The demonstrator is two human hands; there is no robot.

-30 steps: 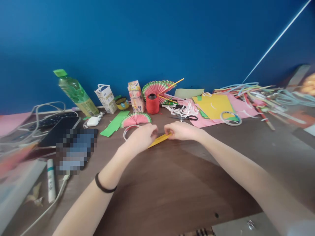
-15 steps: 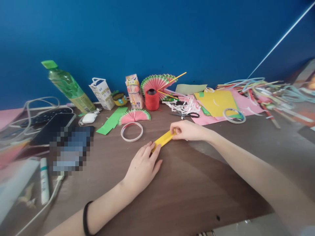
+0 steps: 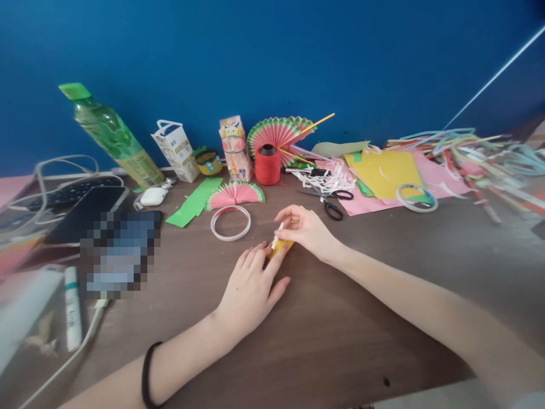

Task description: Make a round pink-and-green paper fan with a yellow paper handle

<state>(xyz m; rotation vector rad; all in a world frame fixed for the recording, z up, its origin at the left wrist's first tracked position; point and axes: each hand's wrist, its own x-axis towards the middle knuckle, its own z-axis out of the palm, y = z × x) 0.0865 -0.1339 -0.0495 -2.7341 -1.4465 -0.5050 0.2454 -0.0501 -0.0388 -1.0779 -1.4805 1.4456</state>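
Observation:
My left hand (image 3: 251, 284) lies flat with its fingers stretched out, the fingertips pressing on a folded yellow paper strip (image 3: 281, 245) on the table. Pinched between the thumb and forefinger of my right hand (image 3: 309, 232) is a thin white strip (image 3: 277, 236), which looks like tape backing. It stands up from the near end of the yellow paper. My right hand covers much of the yellow paper. Just beyond my left fingers lies a roll of double-sided tape (image 3: 213, 228). Black-handled scissors (image 3: 334, 211) rest behind my right hand.
Along the blue wall stand a green bottle (image 3: 108, 128), cartons, a red thread spool (image 3: 268, 167) and a pleated watermelon fan (image 3: 272, 133). Yellow sheets (image 3: 387, 173) and another tape roll (image 3: 416, 208) lie right. Phones and a marker (image 3: 72, 312) are at left.
My right hand has moved left along the yellow paper, and a white strip now shows peeled up in its fingers. My left hand stays on the paper. The view has shifted slightly.

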